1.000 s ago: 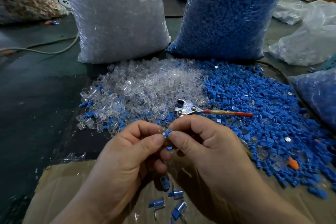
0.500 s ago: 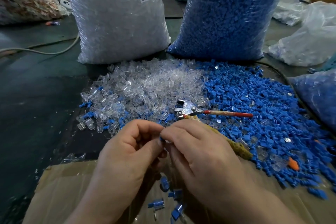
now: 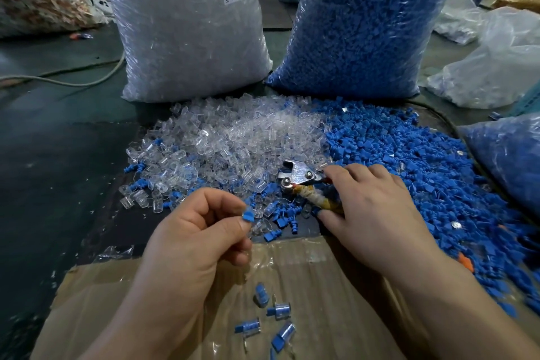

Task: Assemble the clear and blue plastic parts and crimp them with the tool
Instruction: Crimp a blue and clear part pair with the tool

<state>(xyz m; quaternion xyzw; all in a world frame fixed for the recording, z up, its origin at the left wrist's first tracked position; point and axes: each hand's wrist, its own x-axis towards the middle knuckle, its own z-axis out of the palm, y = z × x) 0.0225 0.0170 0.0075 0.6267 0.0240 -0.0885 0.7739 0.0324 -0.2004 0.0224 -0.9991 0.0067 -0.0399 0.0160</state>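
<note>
My left hand (image 3: pixel 201 240) pinches a joined blue and clear part (image 3: pixel 249 218) between thumb and forefinger above the cardboard. My right hand (image 3: pixel 371 210) lies over the handles of the crimping tool (image 3: pixel 298 177), fingers curling round the cloth-wrapped handle; the metal head sticks out to the left. A heap of clear parts (image 3: pixel 233 143) lies beyond the hands, a heap of blue parts (image 3: pixel 409 161) to its right. Several assembled pieces (image 3: pixel 274 313) lie on the cardboard sheet (image 3: pixel 117 301) near me.
Two tall bags stand behind the heaps: one of clear parts (image 3: pixel 187 26), one of blue parts (image 3: pixel 365 26). Another blue bag (image 3: pixel 514 161) sits at the right edge, pale bags (image 3: pixel 491 67) at back right. A cable (image 3: pixel 73 82) runs across the dark floor on the left.
My hands have come apart. The left hand kept the joined part and moved slightly down-left; the right hand reached forward onto the crimping tool's handles.
</note>
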